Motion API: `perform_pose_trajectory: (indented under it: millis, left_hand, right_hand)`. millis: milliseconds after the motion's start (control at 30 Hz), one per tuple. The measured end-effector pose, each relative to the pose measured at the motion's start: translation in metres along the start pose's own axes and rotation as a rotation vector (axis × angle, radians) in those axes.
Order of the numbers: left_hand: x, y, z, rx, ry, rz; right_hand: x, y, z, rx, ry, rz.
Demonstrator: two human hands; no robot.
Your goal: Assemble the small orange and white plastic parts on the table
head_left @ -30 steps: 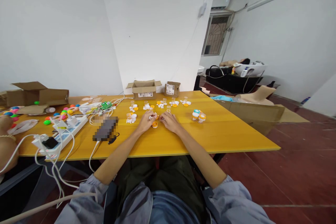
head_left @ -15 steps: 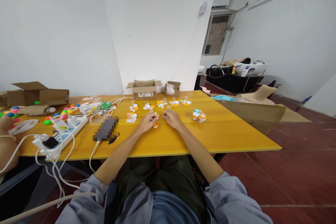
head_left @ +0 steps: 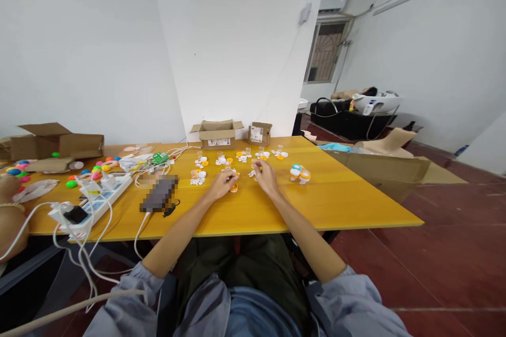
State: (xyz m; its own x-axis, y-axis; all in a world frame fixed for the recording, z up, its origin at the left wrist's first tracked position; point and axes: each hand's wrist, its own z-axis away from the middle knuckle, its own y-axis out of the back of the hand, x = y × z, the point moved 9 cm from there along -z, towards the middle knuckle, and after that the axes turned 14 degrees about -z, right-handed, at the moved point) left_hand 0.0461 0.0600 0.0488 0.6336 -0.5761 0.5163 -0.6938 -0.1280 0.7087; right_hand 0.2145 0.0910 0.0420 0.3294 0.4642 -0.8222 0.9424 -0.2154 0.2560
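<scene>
Left hand [head_left: 222, 185]: fingertips drawn in close above the orange cap [head_left: 234, 188], which rests on the table [head_left: 336, 205] just to their near side; whether they are clamped on a piece cannot be told. Right hand [head_left: 266, 175]: fingers bent, their tips beside the white parts [head_left: 251, 173], which lie just to their left; whether thumb and finger have met on one is too small to tell. A clear cup [head_left: 253, 162] stands just beyond these fingertips. Lidded jars [head_left: 295, 172] stand well to the right of the right fingers. The step in hand appears to be taking up a part; it is best done with a light fingertip pinch, one piece at a time, clear of the cup, the left fingers keeping steady.
</scene>
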Motion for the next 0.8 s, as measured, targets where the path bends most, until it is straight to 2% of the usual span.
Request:
perform_pose_trajectory:
  millis: [167, 300, 633, 800]
  left_hand:
    - [0.001, 0.000, 0.000, -0.003, -0.011, -0.001]
    - [0.000, 0.000, 0.001, -0.010, -0.001, -0.021]
    - [0.000, -0.003, 0.000, -0.026, 0.005, -0.014]
    - [0.002, -0.007, 0.002, -0.083, -0.010, -0.046]
  right_hand:
    - [0.029, -0.009, 0.003, -0.014, -0.250, -0.239]
    - [0.037, -0.016, 0.004, -0.014, -0.340, -0.378]
    - [0.032, -0.021, -0.006, -0.076, -0.198, -0.369]
    - [0.030, -0.012, -0.007, 0.014, -0.140, -0.340]
